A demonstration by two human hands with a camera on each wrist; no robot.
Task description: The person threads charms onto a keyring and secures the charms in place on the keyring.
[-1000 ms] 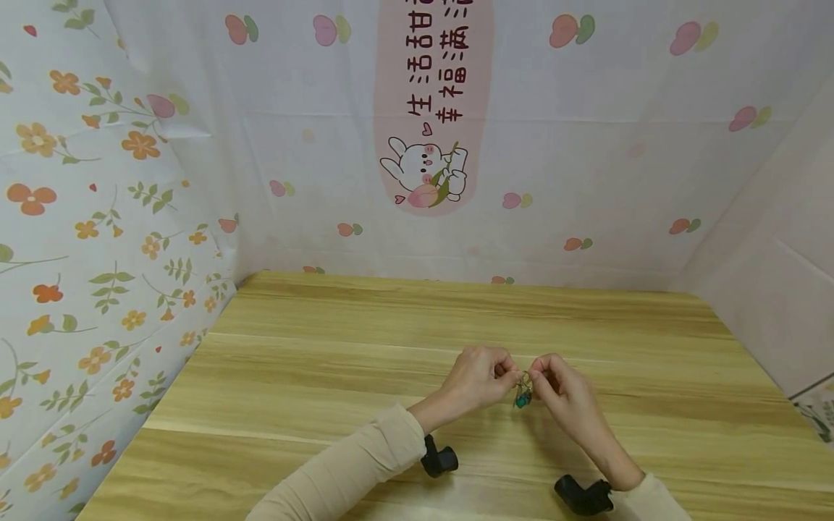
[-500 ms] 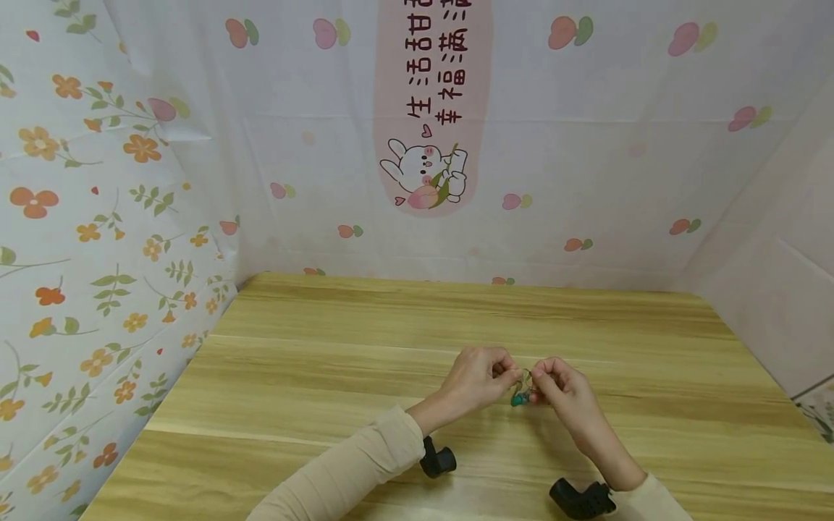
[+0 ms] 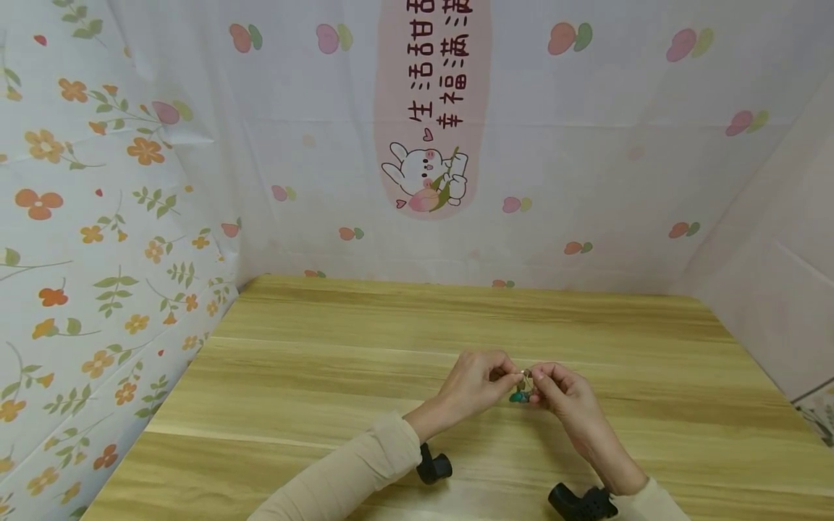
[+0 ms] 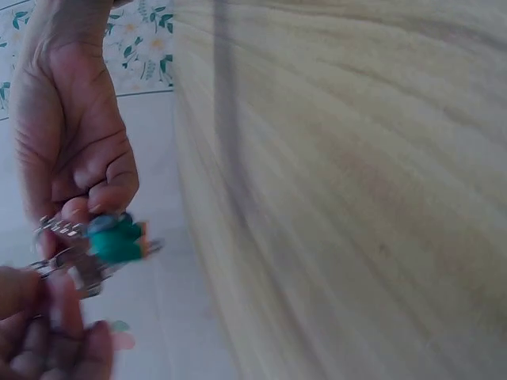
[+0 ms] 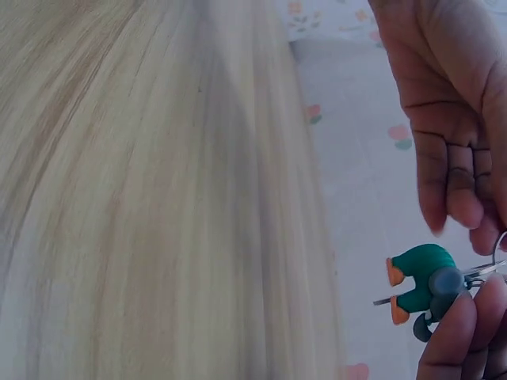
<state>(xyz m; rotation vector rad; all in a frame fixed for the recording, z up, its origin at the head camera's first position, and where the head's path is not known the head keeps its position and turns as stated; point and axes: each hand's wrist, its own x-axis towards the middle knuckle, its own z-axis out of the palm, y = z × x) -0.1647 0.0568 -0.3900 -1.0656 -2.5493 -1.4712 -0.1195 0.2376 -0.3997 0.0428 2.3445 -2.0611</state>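
A keychain (image 3: 519,397) hangs between the two hands, above the table. It has a metal ring, a short chain and a small green-and-grey figure (image 5: 425,277) with orange feet. In the head view, the left hand (image 3: 480,378) pinches the ring from the left. Opposite it, the right hand (image 3: 568,396) pinches the metal part, and its lower fingers touch the figure's side. Flat metal pieces (image 4: 85,271) hang beside the figure in the left wrist view, too blurred to name. Fingertips partly cover the ring.
A wood-grain table (image 3: 326,362) lies under both hands. White printed cloth (image 3: 534,145) stands behind it, and flowered cloth (image 3: 98,289) at the left. Black wrist-worn devices (image 3: 435,467) sit below the forearms.
The green figure has swung from hanging down to lying more sideways, closer to the right fingers. The right hand has dropped slightly; the left hand keeps nearly the same place.
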